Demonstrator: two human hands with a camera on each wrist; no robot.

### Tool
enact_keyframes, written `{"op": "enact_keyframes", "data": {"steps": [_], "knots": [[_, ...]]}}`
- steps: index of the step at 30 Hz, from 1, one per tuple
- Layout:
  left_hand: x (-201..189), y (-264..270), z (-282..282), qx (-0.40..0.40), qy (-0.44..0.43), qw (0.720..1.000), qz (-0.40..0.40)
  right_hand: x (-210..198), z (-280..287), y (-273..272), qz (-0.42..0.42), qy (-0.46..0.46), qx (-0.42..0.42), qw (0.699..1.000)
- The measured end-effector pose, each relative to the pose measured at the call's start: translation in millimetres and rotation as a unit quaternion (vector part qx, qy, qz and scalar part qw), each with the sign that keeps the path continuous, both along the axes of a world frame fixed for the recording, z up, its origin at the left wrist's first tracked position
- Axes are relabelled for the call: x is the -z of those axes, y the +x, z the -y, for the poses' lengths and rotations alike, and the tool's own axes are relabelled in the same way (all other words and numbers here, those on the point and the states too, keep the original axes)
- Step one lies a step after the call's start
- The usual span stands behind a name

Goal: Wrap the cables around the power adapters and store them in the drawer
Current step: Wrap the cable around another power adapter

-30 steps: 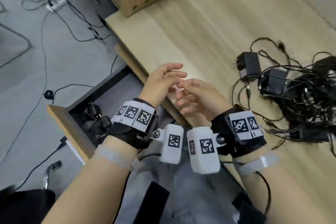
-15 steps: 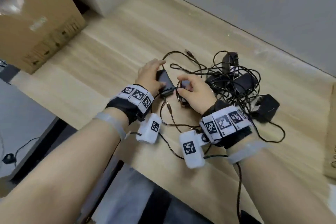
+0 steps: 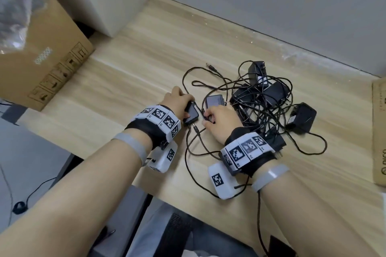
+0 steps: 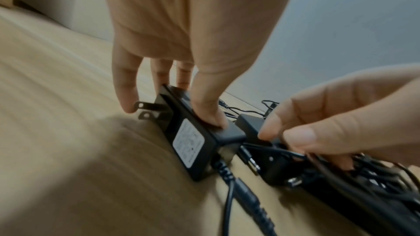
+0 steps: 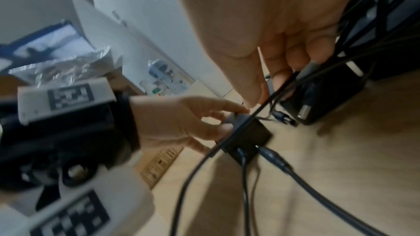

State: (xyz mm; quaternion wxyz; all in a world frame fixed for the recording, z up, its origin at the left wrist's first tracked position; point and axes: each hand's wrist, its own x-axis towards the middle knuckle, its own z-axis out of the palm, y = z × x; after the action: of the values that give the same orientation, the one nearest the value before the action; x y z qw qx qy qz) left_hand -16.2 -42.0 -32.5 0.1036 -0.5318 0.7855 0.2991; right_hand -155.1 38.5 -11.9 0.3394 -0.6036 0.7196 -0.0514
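A tangle of black power adapters and cables [image 3: 269,94] lies on the wooden desk [image 3: 129,73]. My left hand [image 3: 186,106] grips one black adapter [image 3: 191,114] at the pile's left edge. In the left wrist view the fingers and thumb clamp its sides [image 4: 200,132], with its prongs [image 4: 147,112] pointing left. My right hand [image 3: 206,120] holds the near end of a second adapter [image 3: 215,100] beside it, with cables [image 5: 227,143] running under the fingers [image 5: 284,64]. The drawer is out of view.
A cardboard box [image 3: 41,58] stands at the desk's left end and a white cabinet [image 3: 108,0] behind it. Another flat carton [image 3: 379,131] lies at the right edge. A grey wall [image 3: 271,2] bounds the desk at the back.
A second ago both hands hovered empty near the open drawer. They moved right to the pile and took hold of two adapters; since half a second ago the grips are nearly unchanged.
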Motion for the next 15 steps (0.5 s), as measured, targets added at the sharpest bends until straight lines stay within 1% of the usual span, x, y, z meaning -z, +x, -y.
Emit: {"op": "enact_keyframes", "data": {"steps": [4,8,10,12,13,15], "knots": [[1.7,4.8,-10.2,0.019,0.010,1.000,-0.015,1.7,-7.4,10.6,-0.078,0.001,-0.049,0.996],[3.3,8.6,-22.2,0.005,-0.002,0.998,-0.058,4.2,-14.0,23.2,-0.143,-0.004,-0.072,0.987],[2.6,10.3,-26.7,-0.005,-0.011,0.998,-0.065,5.1,-17.5,27.8,-0.146,-0.011,-0.067,0.987],[0.8,13.4,-28.1,-0.024,0.003,0.998,-0.064,3.5,-19.7,30.8,-0.128,-0.015,-0.050,0.990],[-0.4,15.4,-28.3,-0.029,0.014,0.998,-0.057,2.3,-20.4,31.9,-0.117,-0.014,-0.041,0.992],[-2.6,19.1,-28.6,-0.013,0.028,0.999,-0.021,0.7,-21.7,33.8,-0.110,-0.007,-0.038,0.993]]}}
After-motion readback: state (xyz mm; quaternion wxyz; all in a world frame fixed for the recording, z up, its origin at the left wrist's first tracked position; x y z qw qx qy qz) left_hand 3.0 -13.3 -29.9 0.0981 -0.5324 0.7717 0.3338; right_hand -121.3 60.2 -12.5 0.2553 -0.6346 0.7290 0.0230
